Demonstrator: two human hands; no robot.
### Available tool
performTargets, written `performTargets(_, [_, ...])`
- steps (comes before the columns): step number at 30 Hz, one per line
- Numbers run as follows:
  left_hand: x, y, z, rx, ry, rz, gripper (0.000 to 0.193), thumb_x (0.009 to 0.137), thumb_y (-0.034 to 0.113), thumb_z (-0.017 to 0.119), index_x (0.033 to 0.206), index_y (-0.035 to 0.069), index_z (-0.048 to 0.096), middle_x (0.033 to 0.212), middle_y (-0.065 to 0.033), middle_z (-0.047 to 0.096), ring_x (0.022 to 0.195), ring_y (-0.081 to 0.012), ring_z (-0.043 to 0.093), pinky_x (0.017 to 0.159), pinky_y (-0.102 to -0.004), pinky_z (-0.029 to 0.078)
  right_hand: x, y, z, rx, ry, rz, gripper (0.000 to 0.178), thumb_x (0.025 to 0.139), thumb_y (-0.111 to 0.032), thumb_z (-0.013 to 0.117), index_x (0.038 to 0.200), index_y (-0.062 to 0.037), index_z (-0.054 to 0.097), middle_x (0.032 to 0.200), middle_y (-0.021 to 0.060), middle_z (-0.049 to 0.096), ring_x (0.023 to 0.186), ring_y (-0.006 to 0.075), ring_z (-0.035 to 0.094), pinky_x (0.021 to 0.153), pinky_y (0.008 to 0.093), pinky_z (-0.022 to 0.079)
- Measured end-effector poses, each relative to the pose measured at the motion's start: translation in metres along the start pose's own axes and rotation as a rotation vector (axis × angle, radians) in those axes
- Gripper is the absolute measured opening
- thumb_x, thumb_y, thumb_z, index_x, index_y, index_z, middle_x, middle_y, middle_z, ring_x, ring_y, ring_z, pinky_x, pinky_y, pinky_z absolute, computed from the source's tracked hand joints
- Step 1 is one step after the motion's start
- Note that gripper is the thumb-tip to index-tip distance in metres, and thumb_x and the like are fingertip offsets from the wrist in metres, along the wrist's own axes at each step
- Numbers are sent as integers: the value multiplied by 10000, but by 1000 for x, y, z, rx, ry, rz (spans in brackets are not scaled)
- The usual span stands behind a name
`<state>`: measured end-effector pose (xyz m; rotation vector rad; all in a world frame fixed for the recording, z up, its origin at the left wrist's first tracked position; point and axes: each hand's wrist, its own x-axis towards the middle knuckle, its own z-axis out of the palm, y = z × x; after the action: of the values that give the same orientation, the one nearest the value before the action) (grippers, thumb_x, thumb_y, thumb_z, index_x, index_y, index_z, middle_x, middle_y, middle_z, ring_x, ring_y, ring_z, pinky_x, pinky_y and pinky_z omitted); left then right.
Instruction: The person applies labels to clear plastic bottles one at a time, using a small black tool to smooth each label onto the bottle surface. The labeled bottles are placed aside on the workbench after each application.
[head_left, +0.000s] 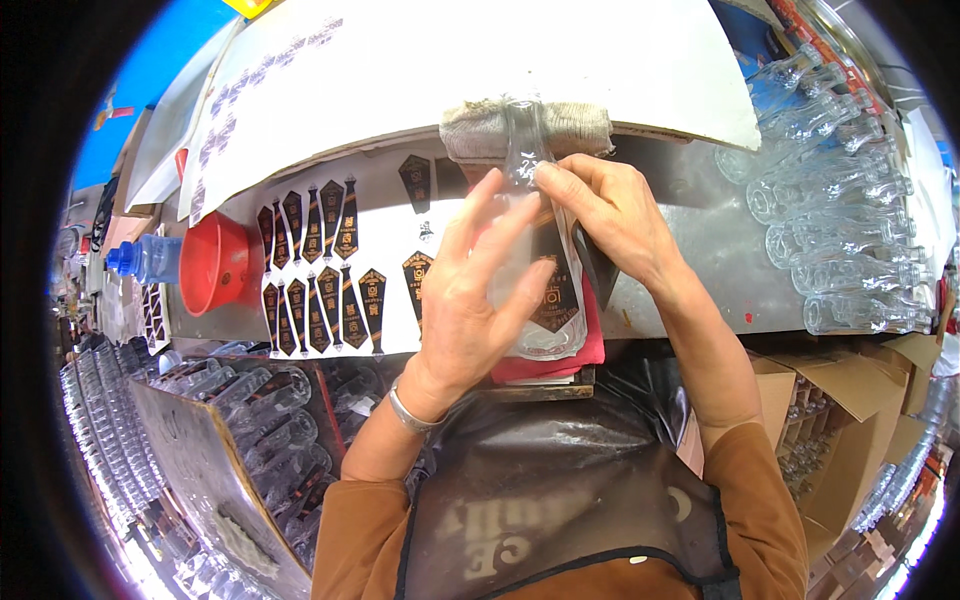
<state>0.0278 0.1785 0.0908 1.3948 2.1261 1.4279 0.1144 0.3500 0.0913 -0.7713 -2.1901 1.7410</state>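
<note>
Glass bottle (pixel 525 140), mid-frame, label (pixel 550 295) seemingly being smoothed; next needs even pressure. My left hand (pixel 468 312) splays loosely; right hand (pixel 622 218), grip unclear.

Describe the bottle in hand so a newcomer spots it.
Start at the white board, then the rolled cloth at its near edge. The clear bottle rests its neck there, right hand at its shoulder. Unlike bottles at far right, it has a dark label.
</note>
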Motion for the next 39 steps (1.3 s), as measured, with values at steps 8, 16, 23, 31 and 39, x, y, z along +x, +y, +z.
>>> performTargets(8, [-8,8,-3,-316,-12,-248,606,935,155,690,1475,11,458,1464,-227,499,1278,-283,566,1030,-375,479,-16,6,-9,358,-142,164,562,1010,-471,533,1146,59,658,967,143,715,619,137,614,629,275,495])
performTargets(16, [-22,-12,3,-789,-74,-451,513,1075,231,474,1515,-18,387,1461,-206,518,1364,-244,489,1124,-345,382,-68,9,-2,296,-164,162,593,1064,-420,473,1396,70,489,600,68,591,551,121,600,583,249,480])
performTargets(23, [-35,1,0,-695,-111,-447,562,1053,188,525,1539,-21,334,1486,-221,482,1378,-251,466,1137,-364,365,-89,26,7,248,-109,76,515,1039,-308,564,1386,69,503,776,60,632,568,117,602,588,259,490])
performTargets(31, [-35,-1,4,-764,-97,-390,647,991,90,624,1542,-35,309,1466,-227,497,1346,-238,492,1122,-365,388,-91,22,14,228,-41,53,512,976,-241,680,1354,72,534,1029,89,681,784,73,600,693,236,493])
performTargets(39, [-36,0,6,-730,-89,-401,667,977,90,647,1539,-38,311,1450,-228,512,1307,-232,533,1104,-360,418,-90,29,16,277,-36,41,525,972,-228,684,1378,64,523,1066,88,681,843,61,561,723,225,477])
